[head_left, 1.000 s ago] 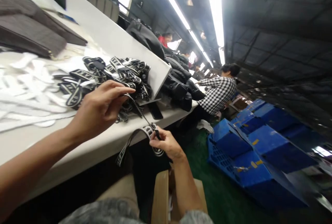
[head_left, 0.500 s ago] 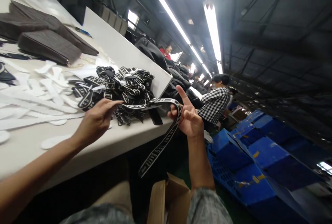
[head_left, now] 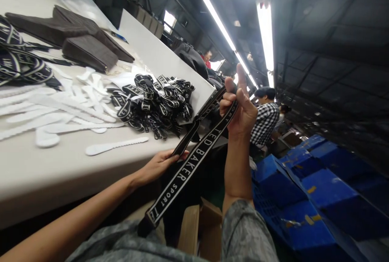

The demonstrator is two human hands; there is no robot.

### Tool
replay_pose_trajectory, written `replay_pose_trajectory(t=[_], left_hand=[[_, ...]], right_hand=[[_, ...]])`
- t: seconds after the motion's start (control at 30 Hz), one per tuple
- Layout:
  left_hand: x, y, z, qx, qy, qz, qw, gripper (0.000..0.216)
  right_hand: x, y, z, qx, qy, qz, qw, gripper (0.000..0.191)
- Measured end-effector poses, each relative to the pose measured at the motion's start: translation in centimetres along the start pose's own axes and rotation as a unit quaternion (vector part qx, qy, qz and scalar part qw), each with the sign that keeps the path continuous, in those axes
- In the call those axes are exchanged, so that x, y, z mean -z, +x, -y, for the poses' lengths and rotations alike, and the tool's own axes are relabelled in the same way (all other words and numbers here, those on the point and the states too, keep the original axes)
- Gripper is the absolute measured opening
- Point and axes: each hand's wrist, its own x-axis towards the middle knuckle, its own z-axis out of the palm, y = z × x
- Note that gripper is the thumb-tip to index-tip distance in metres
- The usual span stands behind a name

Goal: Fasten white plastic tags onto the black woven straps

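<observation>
A black strap with white lettering (head_left: 194,160) hangs folded between my hands, off the front edge of the white table (head_left: 54,165). My right hand (head_left: 240,106) is raised, thumb and curled fingers pinching the strap's top fold, index finger pointing up. My left hand (head_left: 161,164) is lower, near the table edge, fingers closed on the other run of the strap. One end dangles down to my lap. A heap of similar black straps (head_left: 158,100) lies on the table just beyond my hands.
White cut pieces (head_left: 60,108) are spread over the table, dark grey pouches (head_left: 88,49) behind them, more straps at the far left (head_left: 18,59). A cardboard box (head_left: 197,225) sits by my knees. Blue crates (head_left: 306,185) are stacked at right. A person in a checked shirt (head_left: 264,120) works further along.
My right hand rose with the strap's fold; my left hand left the heap and dropped below the table edge, drawing the strap out long and taut.
</observation>
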Motion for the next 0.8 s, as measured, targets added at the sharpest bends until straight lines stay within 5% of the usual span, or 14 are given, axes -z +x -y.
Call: replay_pose_trajectory(t=[0.27,0.47,0.8], left_hand=[[-1.1,-1.5,-0.5,0.144,-0.187,0.082,0.968,0.068],[-1.3,-1.2,1.0,0.100,-0.131,0.048,0.985,0.058],[-1.5,-1.8,1.5,0.099,-0.186,0.092,0.973,0.040]], right_hand=[[1.6,2.3,-2.9,0.041,0.045,0.002,0.998,0.048],[2.4,3.5,-3.8,0.052,0.104,0.004,0.993,0.051],[1.7,4.1,-3.3,0.093,0.009,-0.060,0.994,0.064]])
